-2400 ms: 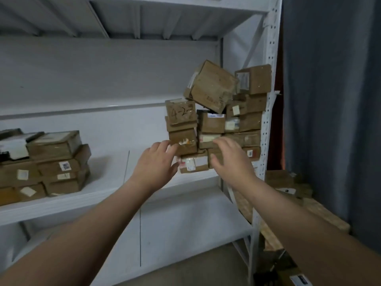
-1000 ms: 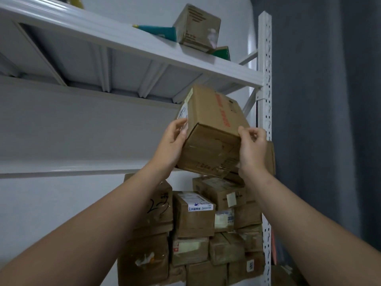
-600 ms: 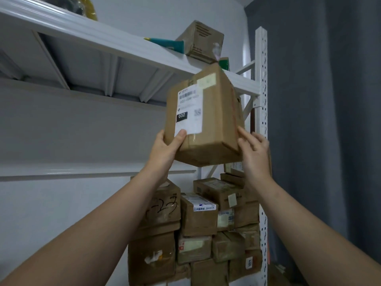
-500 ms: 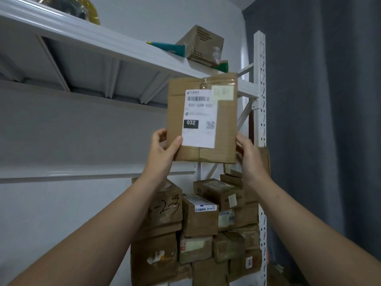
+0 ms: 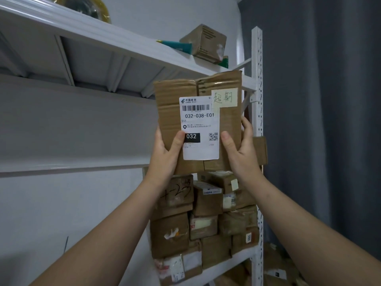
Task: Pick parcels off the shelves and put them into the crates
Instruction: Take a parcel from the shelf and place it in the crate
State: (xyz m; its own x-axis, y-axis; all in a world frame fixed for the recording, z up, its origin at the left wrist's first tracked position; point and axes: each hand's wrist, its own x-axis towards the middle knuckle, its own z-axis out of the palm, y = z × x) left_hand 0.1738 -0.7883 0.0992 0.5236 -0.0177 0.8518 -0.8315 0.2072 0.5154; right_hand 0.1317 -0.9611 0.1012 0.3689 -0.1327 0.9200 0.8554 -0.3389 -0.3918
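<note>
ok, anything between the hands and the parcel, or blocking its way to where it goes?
Nothing between them: the left hand and right hand both grip the parcel, with the stack just below it. No crate is in view, so that path can't be judged.

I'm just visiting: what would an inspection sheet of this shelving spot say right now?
Surface: white metal shelf carrying stacked parcels.
Job's things: held parcel, its label reading 032-038-E01 facing the camera; no crate seen.
Clutter: small box and teal item on the top shelf.
Hands: left hand and right hand grip the held parcel's lower sides.
Cables: nothing seen.
Surroundings: grey curtain on the right; white wall behind.
</note>
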